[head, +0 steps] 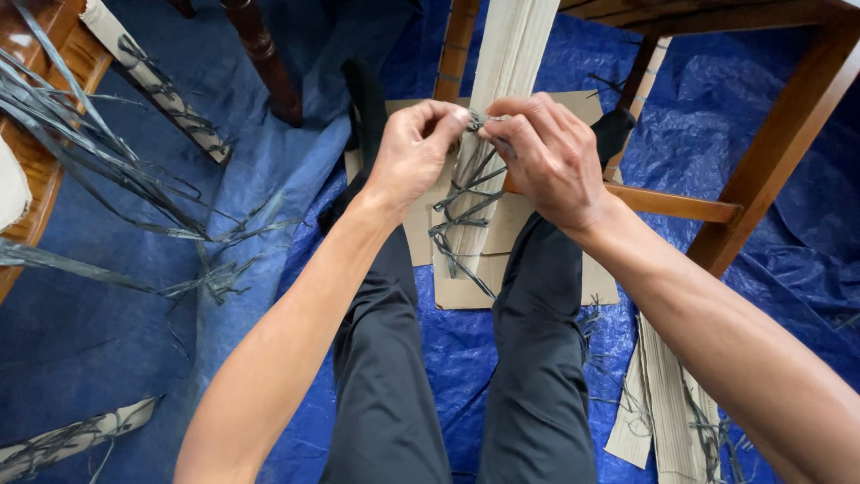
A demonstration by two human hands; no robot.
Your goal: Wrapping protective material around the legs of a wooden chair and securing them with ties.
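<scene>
The person sits on a blue tarp [116,358] with both legs stretched out, working at a long bundle of pale strips [502,116] that hangs down between the knees from a wooden frame [788,116]. The step in hand looks like the handling of the dark cord [461,211] that criss-crosses the lower part of this bundle: whether it is being tied or picked loose cannot be told. The left hand [414,152] and the right hand [546,157] meet at the same spot on the bundle, just above the laced stretch. Both are closed in a pinch, thumb against fingertips, on what seems to be a knot or cord end; the piece itself is too small and too covered by the fingers to make out.

The next move likely calls for a fine, steady pull with the fingertips, one hand bracing while the other works the cord, since the grip point is tiny and the strips are thin and could slip sideways.

Both forearms reach forward and inward from the lower corners of the view, wrists slightly bent, knuckles up, the hands nearly touching. Beneath the bundle lies a sheet of brown cardboard [528,269]. More bound pale strips lie near the right knee [667,403], and loose dark strands [98,161] trail from a wooden chair [36,170] at the left.
</scene>
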